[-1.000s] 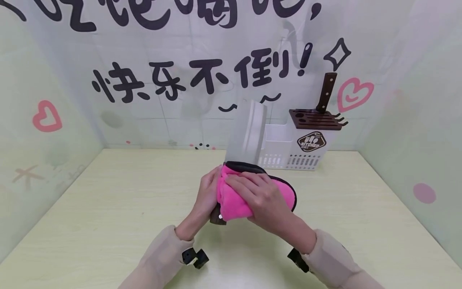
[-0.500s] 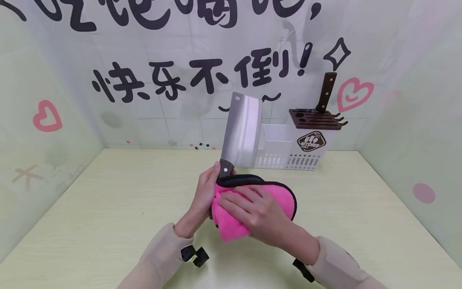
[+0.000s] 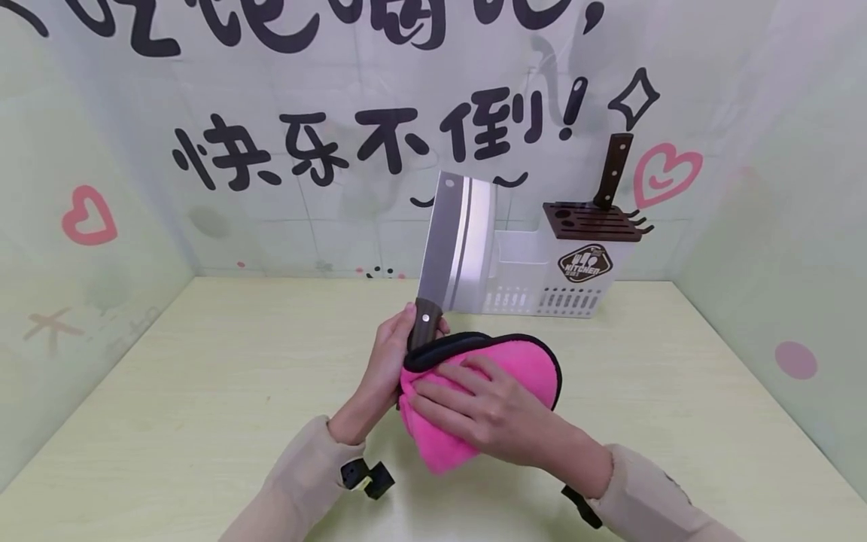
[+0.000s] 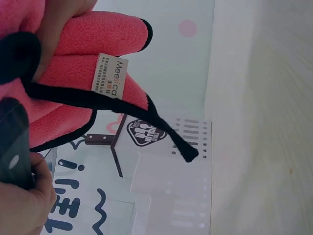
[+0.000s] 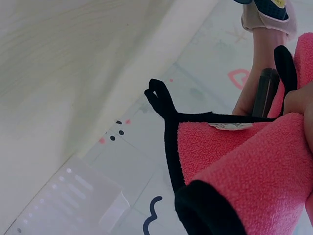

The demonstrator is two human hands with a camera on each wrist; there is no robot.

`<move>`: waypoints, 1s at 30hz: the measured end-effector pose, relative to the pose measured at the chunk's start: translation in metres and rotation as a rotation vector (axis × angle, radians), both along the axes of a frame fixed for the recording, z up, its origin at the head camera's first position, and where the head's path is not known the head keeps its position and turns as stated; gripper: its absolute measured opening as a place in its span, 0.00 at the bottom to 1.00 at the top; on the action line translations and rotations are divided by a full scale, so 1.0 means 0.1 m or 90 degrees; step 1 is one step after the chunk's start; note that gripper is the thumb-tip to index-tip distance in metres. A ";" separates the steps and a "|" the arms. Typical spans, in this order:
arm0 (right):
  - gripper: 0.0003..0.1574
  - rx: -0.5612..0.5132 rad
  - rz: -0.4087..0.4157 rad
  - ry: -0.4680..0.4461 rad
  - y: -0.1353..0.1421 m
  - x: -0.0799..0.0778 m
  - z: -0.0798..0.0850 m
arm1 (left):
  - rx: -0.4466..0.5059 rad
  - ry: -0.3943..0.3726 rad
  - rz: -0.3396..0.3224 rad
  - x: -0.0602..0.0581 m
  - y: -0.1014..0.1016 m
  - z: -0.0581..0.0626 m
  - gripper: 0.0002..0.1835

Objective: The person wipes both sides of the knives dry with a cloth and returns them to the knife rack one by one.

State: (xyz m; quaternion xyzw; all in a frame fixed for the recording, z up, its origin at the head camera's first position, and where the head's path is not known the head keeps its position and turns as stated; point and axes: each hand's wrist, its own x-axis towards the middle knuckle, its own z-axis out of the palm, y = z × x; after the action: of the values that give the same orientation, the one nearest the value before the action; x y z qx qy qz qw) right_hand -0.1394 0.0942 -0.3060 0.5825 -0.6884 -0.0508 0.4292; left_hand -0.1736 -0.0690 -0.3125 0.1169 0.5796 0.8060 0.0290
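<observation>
In the head view a cleaver (image 3: 455, 241) stands blade up, slightly tilted right. My left hand (image 3: 379, 361) grips its dark wooden handle (image 3: 424, 322); a rivet shows near the blade. My right hand (image 3: 491, 414) holds a bunched pink cloth (image 3: 531, 365) with black edging against the lower handle, which the cloth hides. In the left wrist view the cloth (image 4: 100, 36) shows a white label (image 4: 110, 73) and a black hanging loop (image 4: 188, 151). From the right wrist, the handle's dark end (image 5: 265, 95) sticks out behind the cloth (image 5: 249, 171).
A white perforated utensil holder (image 3: 576, 297) stands at the back right against the wall. A dark-handled knife (image 3: 612, 173) rises from its brown slotted top (image 3: 596, 223), beside small hooks. The pale wooden table (image 3: 203, 391) is bounded by patterned walls.
The cloth has slid down from the blade's base to the lower handle, baring the upper handle. My right hand moved down with it, and the blade's face has come into clearer view.
</observation>
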 end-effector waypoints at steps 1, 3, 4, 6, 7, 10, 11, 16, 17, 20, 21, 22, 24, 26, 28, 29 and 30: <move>0.22 0.004 0.002 0.002 0.01 -0.01 0.01 | 0.003 -0.001 -0.002 0.00 0.00 0.00 0.23; 0.22 0.006 0.007 0.006 0.01 -0.02 0.02 | 0.005 -0.001 -0.004 0.00 0.01 0.00 0.23; 0.22 0.005 0.008 0.009 0.02 -0.02 0.02 | 0.005 0.000 -0.006 0.00 0.01 0.01 0.23; 0.22 0.002 0.011 0.006 0.02 -0.04 0.03 | 0.002 0.000 -0.007 0.00 0.01 0.00 0.22; 0.21 0.000 0.011 0.005 0.03 -0.05 0.03 | 0.001 0.000 -0.005 0.00 0.01 0.00 0.22; 0.21 -0.008 0.009 0.002 0.03 -0.07 0.04 | -0.008 -0.007 0.019 0.00 0.01 0.00 0.21; 0.21 -0.011 0.006 -0.001 0.04 -0.08 0.04 | -0.016 -0.010 0.029 0.00 0.01 -0.01 0.21; 0.21 -0.032 -0.010 -0.014 0.06 -0.13 0.05 | -0.066 -0.025 0.073 -0.01 0.01 -0.02 0.22; 0.20 -0.038 -0.012 -0.018 0.06 -0.15 0.05 | -0.074 -0.025 0.077 -0.01 0.01 -0.02 0.21; 0.19 -0.058 -0.015 -0.041 0.08 -0.20 0.06 | -0.089 -0.020 0.082 -0.02 0.01 -0.02 0.21; 0.18 -0.064 -0.016 -0.051 0.08 -0.21 0.07 | -0.092 -0.018 0.083 -0.02 0.02 -0.01 0.21; 0.18 -0.070 -0.016 -0.061 0.08 -0.23 0.07 | -0.094 -0.018 0.083 -0.02 0.02 -0.01 0.21; 0.19 -0.081 -0.019 -0.080 0.08 -0.26 0.08 | -0.100 -0.016 0.085 -0.03 0.01 0.00 0.21; 0.24 -0.091 -0.023 -0.099 0.07 -0.29 0.10 | -0.105 -0.015 0.083 -0.03 0.01 0.01 0.22; 0.29 -0.101 -0.028 -0.115 0.06 -0.31 0.11 | -0.111 -0.014 0.082 -0.04 0.01 0.01 0.22; 0.31 -0.107 -0.031 -0.121 0.06 -0.32 0.11 | -0.112 -0.013 0.080 -0.04 0.00 0.01 0.22; 0.32 -0.112 -0.035 -0.128 0.05 -0.33 0.12 | -0.114 -0.012 0.078 -0.04 0.00 0.01 0.22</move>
State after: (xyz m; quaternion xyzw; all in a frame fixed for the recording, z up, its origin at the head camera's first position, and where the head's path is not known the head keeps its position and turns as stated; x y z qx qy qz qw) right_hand -0.1725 0.0996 -0.2938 0.5255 -0.7456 0.0561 0.4060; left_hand -0.1781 -0.0686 -0.3111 0.0707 0.6552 0.7521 -0.0043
